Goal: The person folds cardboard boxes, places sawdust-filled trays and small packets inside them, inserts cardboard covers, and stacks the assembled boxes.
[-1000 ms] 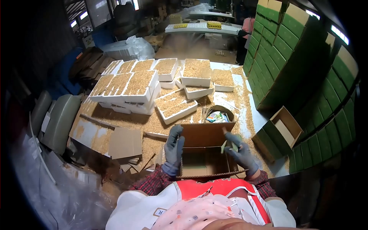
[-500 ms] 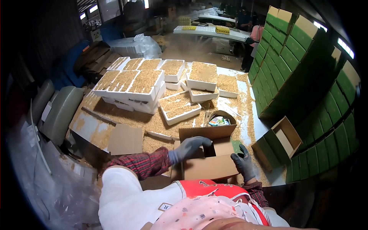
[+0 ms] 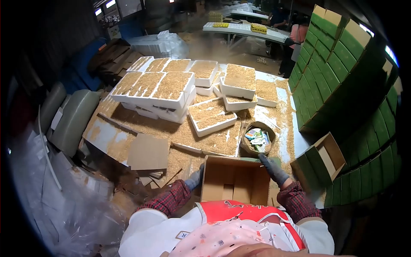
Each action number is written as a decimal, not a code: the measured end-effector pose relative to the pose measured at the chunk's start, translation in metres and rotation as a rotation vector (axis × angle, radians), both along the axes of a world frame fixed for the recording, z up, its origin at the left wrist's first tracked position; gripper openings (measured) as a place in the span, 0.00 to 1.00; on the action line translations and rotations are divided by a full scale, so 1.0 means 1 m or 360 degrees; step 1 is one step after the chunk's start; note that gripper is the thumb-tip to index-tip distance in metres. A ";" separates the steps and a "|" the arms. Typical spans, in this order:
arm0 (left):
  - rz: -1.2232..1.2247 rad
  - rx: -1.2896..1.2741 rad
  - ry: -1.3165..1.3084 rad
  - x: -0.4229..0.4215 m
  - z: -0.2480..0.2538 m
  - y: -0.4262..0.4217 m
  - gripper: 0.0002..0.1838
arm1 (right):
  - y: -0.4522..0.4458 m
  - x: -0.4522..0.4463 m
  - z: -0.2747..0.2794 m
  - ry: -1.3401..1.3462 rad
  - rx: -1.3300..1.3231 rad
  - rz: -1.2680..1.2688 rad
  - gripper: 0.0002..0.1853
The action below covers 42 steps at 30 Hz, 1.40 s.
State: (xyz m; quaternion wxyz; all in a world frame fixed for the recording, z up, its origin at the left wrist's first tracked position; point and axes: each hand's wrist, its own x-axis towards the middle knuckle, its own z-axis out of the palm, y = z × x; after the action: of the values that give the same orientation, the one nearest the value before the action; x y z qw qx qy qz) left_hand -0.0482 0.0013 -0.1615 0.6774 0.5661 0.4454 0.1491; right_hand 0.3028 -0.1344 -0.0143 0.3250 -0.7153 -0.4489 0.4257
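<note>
An open cardboard box (image 3: pixel 246 180) stands upright in front of my body, its inside bare brown card with a small slot at the bottom. My left hand (image 3: pixel 195 177), in a grey glove, presses on its left side. Against its upper right corner rests my right hand (image 3: pixel 274 169), also gloved, holding the box wall. Just behind the box is a round container (image 3: pixel 258 138) with small printed packets in it. Left of the box lies a stack of flat cardboard pieces (image 3: pixel 148 153).
White foam trays (image 3: pixel 212 116) full of wood shavings are piled across the table (image 3: pixel 302 132). Green boxes (image 3: pixel 329 64) form a tall stack at the right, with an open green carton (image 3: pixel 319 160) before it. People (image 3: pixel 295 38) stand at the back.
The box's flaps have been opened out, so its inside shows. My left hand has moved from over the box to its left side, and my right hand up to its right corner.
</note>
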 end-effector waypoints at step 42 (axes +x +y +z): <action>0.0224 0.0635 -0.0282 0.028 0.107 -0.037 0.38 | -0.009 0.069 0.163 0.0723 -0.0372 0.0419 0.30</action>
State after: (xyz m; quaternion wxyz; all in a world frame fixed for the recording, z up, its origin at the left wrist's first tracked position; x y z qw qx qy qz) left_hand -0.0200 -0.0356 -0.0546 0.5764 0.6411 0.3842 0.3304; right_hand 0.3719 -0.1436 0.1485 0.2744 -0.5698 -0.4015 0.6625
